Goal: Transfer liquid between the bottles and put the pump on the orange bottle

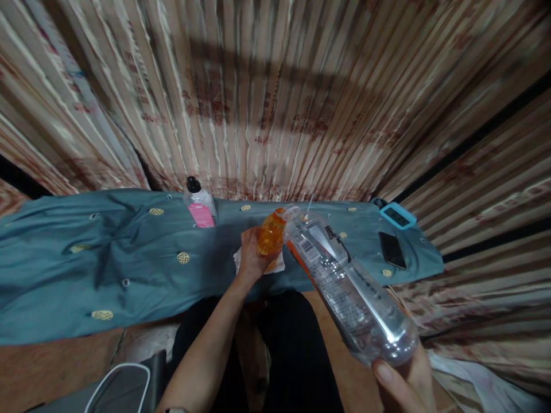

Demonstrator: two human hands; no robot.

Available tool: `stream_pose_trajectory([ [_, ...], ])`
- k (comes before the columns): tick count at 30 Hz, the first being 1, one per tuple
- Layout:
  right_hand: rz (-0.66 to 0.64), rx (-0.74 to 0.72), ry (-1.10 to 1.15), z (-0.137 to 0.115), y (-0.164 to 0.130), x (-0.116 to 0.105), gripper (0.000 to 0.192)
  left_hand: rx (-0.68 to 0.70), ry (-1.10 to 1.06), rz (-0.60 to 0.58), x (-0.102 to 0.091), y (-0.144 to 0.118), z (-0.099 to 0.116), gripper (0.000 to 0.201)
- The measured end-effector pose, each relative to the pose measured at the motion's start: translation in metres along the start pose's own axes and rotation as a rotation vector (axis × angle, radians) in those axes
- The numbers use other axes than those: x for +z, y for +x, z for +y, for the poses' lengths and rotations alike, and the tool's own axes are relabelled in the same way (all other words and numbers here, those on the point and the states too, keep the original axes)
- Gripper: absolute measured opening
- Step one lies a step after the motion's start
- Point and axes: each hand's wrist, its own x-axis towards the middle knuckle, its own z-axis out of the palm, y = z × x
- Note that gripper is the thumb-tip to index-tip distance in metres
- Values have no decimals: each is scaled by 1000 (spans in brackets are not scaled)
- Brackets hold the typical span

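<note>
Backdrop: pleated striped curtain (275, 97) behind and to both sides.
Counter: long surface under a teal cloth (107, 264) with small gold motifs.
Clear bottle (348, 287): large plastic, tilted, long axis running from the near right up toward the centre; its open mouth touches or just overhangs the orange bottle's top.
Orange bottle (271, 234): small, upright, centre of the counter near its front edge, on a white tissue (275, 265).
Pump bottle (200, 205): pink label, back edge.
Phones: black one (392, 249) and blue-cased one (398, 216), right end.
Left hand (252, 255): wrapped around the orange bottle.
Right hand (404, 378): clasping the clear bottle's base.
</note>
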Motion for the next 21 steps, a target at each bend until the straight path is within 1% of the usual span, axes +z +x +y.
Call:
stream_pose_trajectory([
  [3, 13, 0, 10, -1, 0, 1, 86, -8, -32, -19, 0, 0, -3, 61],
  [7, 27, 39, 63, -5, -1, 7, 88, -11, -41, -20, -1, 0, -4, 62],
  [12, 66, 8, 77, -9, -2, 15, 85, -36, -16, -23, 0, 0, -4, 61],
  [18, 45, 52, 86, -5, -2, 10, 87, -4, -31, 5, 2, 0, -5, 61],
  [21, 46, 42, 61, 0, -1, 6, 87, 3, -26, 8, 3, 0, -4, 60],
])
